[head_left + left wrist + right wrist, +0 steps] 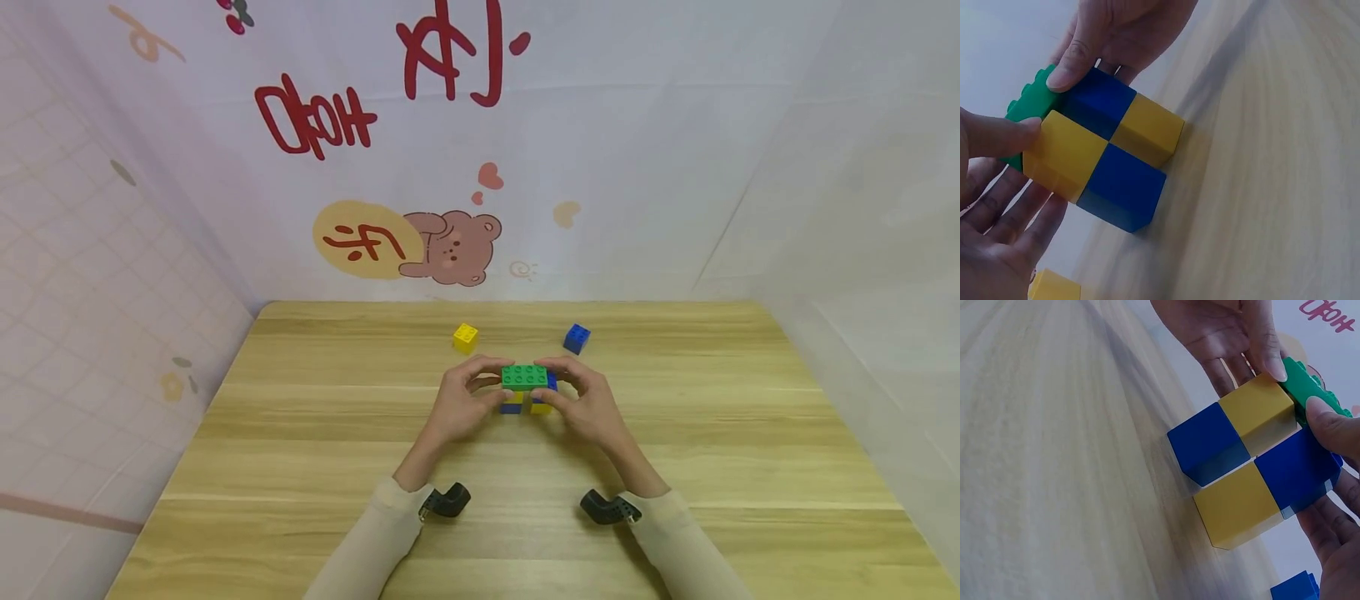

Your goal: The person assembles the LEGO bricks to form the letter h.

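Observation:
My left hand (463, 402) and right hand (590, 406) pinch the two ends of a long green brick (524, 377), studs up. Beneath it stand two short towers side by side. The left tower has a yellow brick (1067, 153) over a blue brick (1124, 187). In the right one, a blue brick (1299, 467) sits over a yellow brick (1237, 506). Both thumbs press near the green brick's lower edge, where it meets the towers. Whether it is fully seated cannot be told. A narrow gap separates the towers in the right wrist view.
Farther back on the wooden table (337, 400) lie a loose yellow brick (465, 337), left of centre, and a loose blue brick (577, 338), to the right. A printed white cloth (637, 183) hangs behind the table.

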`<state>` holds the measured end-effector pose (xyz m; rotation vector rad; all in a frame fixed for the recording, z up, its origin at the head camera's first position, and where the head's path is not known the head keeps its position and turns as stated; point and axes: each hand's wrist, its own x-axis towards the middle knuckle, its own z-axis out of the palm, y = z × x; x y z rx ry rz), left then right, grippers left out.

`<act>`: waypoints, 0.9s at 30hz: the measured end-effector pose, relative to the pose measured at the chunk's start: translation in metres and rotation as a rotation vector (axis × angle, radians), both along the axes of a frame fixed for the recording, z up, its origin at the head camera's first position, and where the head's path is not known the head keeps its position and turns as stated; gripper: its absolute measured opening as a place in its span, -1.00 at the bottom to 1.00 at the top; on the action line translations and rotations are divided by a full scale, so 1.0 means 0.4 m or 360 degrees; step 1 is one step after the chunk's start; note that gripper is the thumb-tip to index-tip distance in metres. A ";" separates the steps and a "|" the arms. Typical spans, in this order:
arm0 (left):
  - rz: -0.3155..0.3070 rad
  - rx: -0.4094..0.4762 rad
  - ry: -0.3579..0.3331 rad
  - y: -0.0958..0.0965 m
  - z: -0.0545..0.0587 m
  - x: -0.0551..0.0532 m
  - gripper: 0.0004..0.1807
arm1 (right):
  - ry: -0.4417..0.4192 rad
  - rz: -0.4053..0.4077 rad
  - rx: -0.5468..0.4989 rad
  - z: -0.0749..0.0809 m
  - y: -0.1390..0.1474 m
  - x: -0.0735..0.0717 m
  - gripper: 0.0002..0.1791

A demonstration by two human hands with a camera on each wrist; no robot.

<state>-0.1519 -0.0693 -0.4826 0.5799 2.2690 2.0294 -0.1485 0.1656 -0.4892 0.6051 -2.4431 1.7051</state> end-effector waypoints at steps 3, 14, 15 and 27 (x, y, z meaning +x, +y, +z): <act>-0.0004 -0.0005 0.0003 0.002 0.001 0.001 -0.57 | -0.0005 -0.0001 -0.0012 0.002 -0.002 0.001 -0.58; 0.0039 0.0003 0.0008 0.010 -0.007 0.003 -0.60 | -0.0030 -0.0035 -0.0016 0.007 -0.011 0.008 -0.56; 0.0049 0.0008 0.0008 0.011 -0.007 0.004 -0.60 | -0.0027 -0.0041 -0.0010 0.008 -0.011 0.008 -0.56; 0.0055 0.0051 0.0009 0.022 -0.015 0.010 -0.60 | -0.0010 -0.0070 -0.0007 -0.007 -0.009 0.009 -0.69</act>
